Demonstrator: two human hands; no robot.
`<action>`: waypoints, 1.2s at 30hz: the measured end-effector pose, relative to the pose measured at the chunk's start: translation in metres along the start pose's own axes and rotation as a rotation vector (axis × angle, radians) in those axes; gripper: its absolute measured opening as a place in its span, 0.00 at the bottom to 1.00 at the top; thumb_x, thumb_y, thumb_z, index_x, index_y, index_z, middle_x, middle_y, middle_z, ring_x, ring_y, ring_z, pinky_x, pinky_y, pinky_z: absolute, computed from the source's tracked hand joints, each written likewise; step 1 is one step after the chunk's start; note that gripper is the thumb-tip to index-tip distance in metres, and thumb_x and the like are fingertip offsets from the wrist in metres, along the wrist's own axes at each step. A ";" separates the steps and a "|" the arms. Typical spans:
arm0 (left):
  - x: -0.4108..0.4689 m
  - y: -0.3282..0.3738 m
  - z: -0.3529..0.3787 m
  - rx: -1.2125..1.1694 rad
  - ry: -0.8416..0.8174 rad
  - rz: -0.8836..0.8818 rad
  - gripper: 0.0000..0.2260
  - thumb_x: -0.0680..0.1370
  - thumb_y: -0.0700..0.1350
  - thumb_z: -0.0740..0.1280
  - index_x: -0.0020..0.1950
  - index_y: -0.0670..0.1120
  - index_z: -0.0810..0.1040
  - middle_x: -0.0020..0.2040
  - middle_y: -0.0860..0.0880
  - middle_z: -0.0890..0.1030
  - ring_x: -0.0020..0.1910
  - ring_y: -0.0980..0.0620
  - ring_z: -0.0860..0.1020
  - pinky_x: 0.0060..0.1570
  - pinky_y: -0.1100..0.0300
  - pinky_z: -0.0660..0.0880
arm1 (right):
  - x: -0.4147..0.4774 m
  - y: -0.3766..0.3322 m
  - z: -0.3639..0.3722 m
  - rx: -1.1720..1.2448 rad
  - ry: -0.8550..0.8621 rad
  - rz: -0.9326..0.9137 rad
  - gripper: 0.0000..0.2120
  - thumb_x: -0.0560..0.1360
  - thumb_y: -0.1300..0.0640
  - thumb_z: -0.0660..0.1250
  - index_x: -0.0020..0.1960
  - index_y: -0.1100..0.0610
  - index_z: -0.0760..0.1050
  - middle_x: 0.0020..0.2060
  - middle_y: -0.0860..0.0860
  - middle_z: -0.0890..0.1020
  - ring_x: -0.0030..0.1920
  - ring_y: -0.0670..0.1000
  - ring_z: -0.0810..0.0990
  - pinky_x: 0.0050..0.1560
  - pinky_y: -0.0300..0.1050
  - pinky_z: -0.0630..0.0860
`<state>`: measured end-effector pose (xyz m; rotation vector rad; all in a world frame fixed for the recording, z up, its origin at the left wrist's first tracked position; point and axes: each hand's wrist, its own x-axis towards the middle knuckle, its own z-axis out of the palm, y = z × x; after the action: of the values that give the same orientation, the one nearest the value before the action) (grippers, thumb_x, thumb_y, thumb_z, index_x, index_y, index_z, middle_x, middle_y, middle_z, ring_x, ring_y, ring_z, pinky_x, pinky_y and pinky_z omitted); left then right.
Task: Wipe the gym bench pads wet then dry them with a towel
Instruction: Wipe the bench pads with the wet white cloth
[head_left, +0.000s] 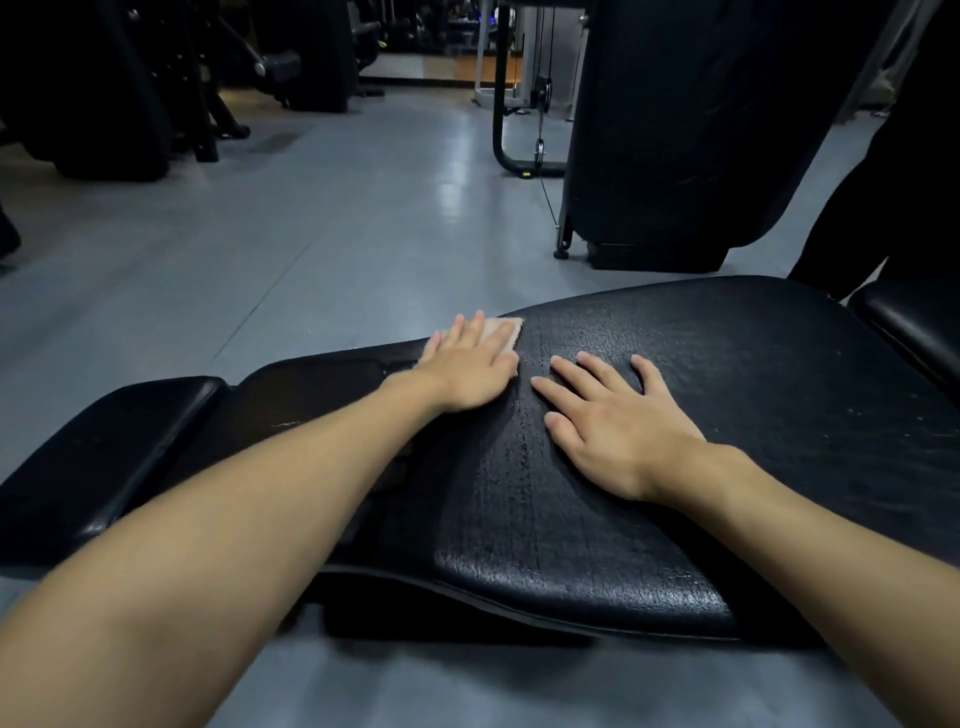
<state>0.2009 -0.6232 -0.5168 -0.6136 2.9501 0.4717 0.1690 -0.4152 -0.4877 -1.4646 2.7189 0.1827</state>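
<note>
Left hand (467, 370) pressing pink cloth (505, 330), right hand (618, 428) flat on bench pad (779, 384)

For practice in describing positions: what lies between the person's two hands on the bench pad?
Head view: only bare bench pad between the left hand, flat on a cloth, and the right hand.

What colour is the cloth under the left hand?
The cloth is pale pinkish beige, seen best in the head view, under the left hand.
</note>
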 end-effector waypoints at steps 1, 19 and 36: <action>0.006 -0.002 -0.001 -0.008 0.002 0.000 0.26 0.82 0.59 0.45 0.80 0.60 0.44 0.81 0.48 0.42 0.79 0.47 0.39 0.75 0.46 0.38 | 0.001 0.000 0.000 -0.001 0.000 0.002 0.26 0.83 0.42 0.39 0.80 0.42 0.46 0.81 0.44 0.46 0.80 0.47 0.42 0.76 0.63 0.38; -0.187 0.006 0.038 0.056 0.014 0.136 0.25 0.83 0.57 0.42 0.78 0.61 0.36 0.80 0.54 0.35 0.77 0.55 0.32 0.76 0.52 0.37 | -0.005 -0.003 0.000 -0.019 0.006 0.021 0.26 0.83 0.43 0.40 0.80 0.43 0.49 0.81 0.46 0.49 0.80 0.50 0.45 0.75 0.68 0.39; -0.073 -0.032 0.008 0.061 -0.004 0.007 0.26 0.83 0.58 0.42 0.80 0.57 0.41 0.81 0.51 0.40 0.79 0.51 0.38 0.77 0.50 0.39 | 0.007 -0.026 0.000 -0.003 -0.031 -0.043 0.26 0.83 0.41 0.39 0.80 0.42 0.45 0.81 0.45 0.44 0.80 0.49 0.40 0.75 0.67 0.38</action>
<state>0.2806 -0.6217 -0.5227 -0.5954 2.9516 0.3807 0.1869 -0.4348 -0.4902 -1.5062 2.6621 0.2065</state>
